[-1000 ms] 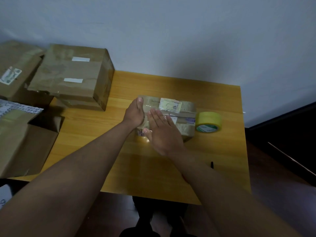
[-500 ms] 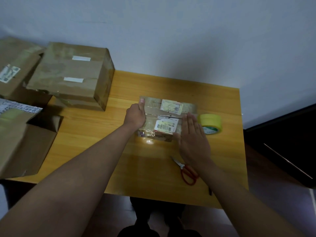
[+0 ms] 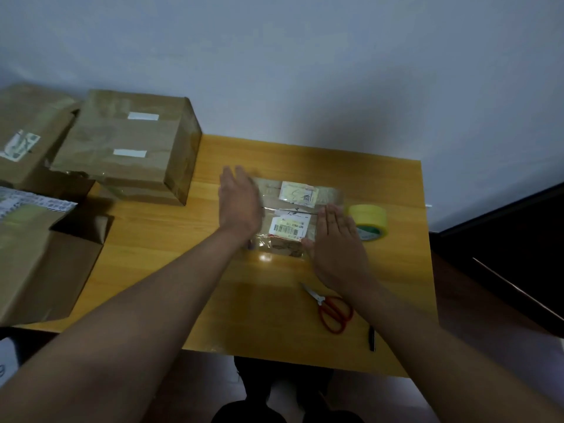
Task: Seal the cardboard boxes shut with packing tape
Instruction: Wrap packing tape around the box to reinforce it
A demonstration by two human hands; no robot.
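A small flat cardboard box (image 3: 293, 206) with white labels and shiny tape lies in the middle of the wooden table (image 3: 158, 248). My left hand (image 3: 239, 203) lies flat with straight fingers over the box's left end. At the box's right end my right hand (image 3: 338, 242) stands with straight fingers against the side. A yellow tape roll (image 3: 369, 219) lies just right of the box, beside my right hand. Red-handled scissors (image 3: 331, 306) lie near the front edge.
A large taped cardboard box (image 3: 128, 148) stands at the table's back left, with another box (image 3: 27, 138) further left. An open carton (image 3: 45, 264) sits at the front left. A black pen (image 3: 371, 338) lies by the front right edge.
My right hand slid from the box's top left across to its right end, uncovering the labels and scissors. My left hand let go of the left edge and flattened out.
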